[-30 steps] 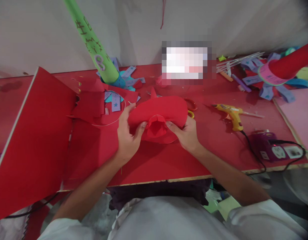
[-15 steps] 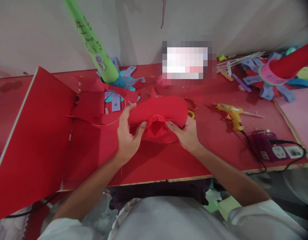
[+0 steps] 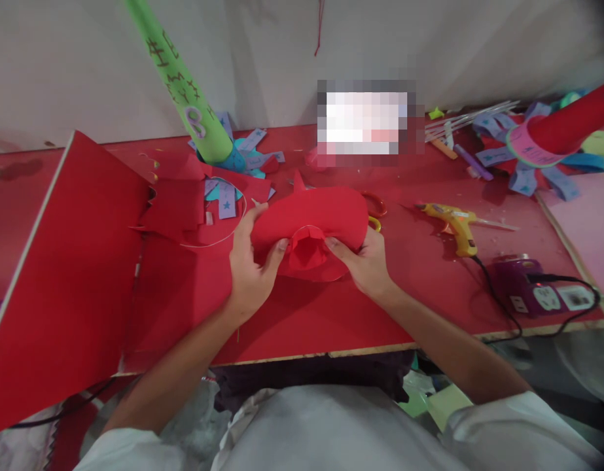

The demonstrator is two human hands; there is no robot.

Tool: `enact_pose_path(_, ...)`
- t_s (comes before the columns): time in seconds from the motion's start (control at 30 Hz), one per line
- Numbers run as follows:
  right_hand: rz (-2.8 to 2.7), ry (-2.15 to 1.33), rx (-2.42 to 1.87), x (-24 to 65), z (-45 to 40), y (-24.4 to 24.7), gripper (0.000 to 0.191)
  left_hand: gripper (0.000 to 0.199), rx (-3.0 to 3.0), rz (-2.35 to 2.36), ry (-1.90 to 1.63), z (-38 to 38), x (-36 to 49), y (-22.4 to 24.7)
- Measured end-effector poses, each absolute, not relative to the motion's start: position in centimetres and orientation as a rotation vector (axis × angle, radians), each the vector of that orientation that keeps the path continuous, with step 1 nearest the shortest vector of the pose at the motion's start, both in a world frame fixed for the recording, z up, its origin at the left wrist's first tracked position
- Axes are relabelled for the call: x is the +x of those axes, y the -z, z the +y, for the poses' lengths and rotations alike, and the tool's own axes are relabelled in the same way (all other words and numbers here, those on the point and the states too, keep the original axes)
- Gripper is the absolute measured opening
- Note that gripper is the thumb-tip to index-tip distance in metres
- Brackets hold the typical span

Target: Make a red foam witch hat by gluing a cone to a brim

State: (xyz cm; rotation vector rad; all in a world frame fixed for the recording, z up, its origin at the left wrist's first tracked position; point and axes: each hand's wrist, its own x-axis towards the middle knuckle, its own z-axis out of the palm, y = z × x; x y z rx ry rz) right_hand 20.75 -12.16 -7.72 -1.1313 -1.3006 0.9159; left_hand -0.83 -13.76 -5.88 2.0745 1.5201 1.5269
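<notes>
One left hand (image 3: pixel 250 268) and one right hand (image 3: pixel 373 267) grip the red piece (image 3: pixel 314 208), fingers (image 3: pixel 255 212) partly curled around its edges.

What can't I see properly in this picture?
Head view:
Left hand and right hand: some fingers are behind the curved red sheet.
Tall green cone: upper end cut off by the top edge.
Long red tube: far end cut off by the right edge.
Bright patch at the back: pixelated.
</notes>
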Motion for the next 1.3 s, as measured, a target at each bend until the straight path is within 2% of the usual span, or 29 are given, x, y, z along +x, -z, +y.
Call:
enact_pose_path(0.53,-1.306,-0.924,-1.112,20.75,-12.19,7.81,0.021,0.055,2.061,1.558,-1.529,-13.6,-0.92,6.29)
enact_pose_path(1.03,-1.25,-0.993,-1.112,20.64,-12.3,7.86,0.031,0.057,2.034,1.574,-1.523,-13.53,-0.96,6.47)
enact_pose_path(1.3,-1.242,-0.992,-1.108,20.61,-12.28,8.05,0.023,0.057,2.012,1.544,-1.526,-13.56,-1.0,6.67)
